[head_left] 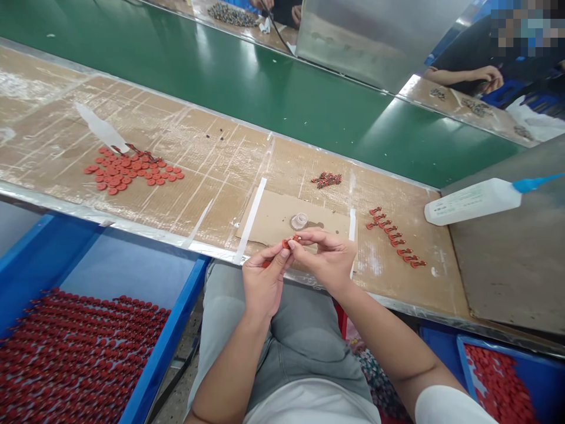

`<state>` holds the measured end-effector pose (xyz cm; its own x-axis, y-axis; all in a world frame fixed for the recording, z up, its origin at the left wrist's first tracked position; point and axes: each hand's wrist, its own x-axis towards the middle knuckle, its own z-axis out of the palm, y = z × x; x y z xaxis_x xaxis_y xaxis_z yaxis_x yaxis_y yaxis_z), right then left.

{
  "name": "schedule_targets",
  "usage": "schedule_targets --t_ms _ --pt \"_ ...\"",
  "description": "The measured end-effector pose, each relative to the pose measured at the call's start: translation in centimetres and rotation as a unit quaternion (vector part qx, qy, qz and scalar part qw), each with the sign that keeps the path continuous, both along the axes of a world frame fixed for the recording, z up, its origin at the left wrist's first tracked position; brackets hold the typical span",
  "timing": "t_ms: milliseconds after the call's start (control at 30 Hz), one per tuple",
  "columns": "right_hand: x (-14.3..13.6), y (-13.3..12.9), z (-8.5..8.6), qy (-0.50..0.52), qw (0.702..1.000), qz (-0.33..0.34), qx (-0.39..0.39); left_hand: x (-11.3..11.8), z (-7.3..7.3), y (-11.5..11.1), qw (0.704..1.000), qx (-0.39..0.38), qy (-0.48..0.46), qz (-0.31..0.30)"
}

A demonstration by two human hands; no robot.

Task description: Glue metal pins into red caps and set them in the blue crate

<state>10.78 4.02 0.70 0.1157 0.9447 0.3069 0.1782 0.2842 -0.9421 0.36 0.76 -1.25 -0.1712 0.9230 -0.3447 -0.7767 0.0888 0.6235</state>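
My left hand [265, 278] is closed, pinching a small red disc [285, 243] between thumb and fingers. Against it, my right hand [331, 258] closes its thumb and forefinger on a tiny piece at the disc's edge; its kind is mostly hidden by the fingertips. Just beyond my fingers stands a small clear cup [300, 220] on a cardboard sheet [273, 211] taped to the bench. Behind it lies a little heap of slim dark-and-red parts [327, 180]. To the right runs a slanting row of red discs with slim parts attached [397, 240].
Loose red discs [119, 174] are piled at the left. A white squeeze bottle [474, 202] with a blue nozzle leans at the right. Blue trays [170, 347] hold red pieces below the bench. Beyond a green belt [265, 76], other people's hands [488, 76] are at work.
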Motion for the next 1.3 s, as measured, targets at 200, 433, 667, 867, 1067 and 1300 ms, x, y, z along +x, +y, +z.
schedule_targets --t_ms 200,433,667,867,1067,1300 --pt "-0.1 -0.3 0.0 0.003 1.000 -0.001 -0.026 0.3 0.3 0.1 1.000 -0.005 -0.019 0.010" --pt "-0.2 -0.3 -0.1 0.003 0.999 0.008 -0.032 0.4 0.3 0.2 0.999 -0.006 -0.039 0.018" --pt "-0.2 -0.2 0.1 0.005 1.000 0.010 -0.021 0.4 0.2 0.2 0.999 0.007 -0.045 0.008" --pt "0.0 -0.2 0.4 0.023 0.999 0.012 -0.032 0.2 0.3 0.1 0.998 0.006 -0.054 -0.011" --pt "0.4 -0.1 0.3 0.025 0.999 0.024 -0.022 0.3 0.1 0.1 0.997 0.005 -0.075 -0.030" --pt "1.1 -0.6 0.6 0.011 0.999 0.042 -0.015 0.3 -0.1 -0.1 0.995 0.018 -0.077 -0.057"
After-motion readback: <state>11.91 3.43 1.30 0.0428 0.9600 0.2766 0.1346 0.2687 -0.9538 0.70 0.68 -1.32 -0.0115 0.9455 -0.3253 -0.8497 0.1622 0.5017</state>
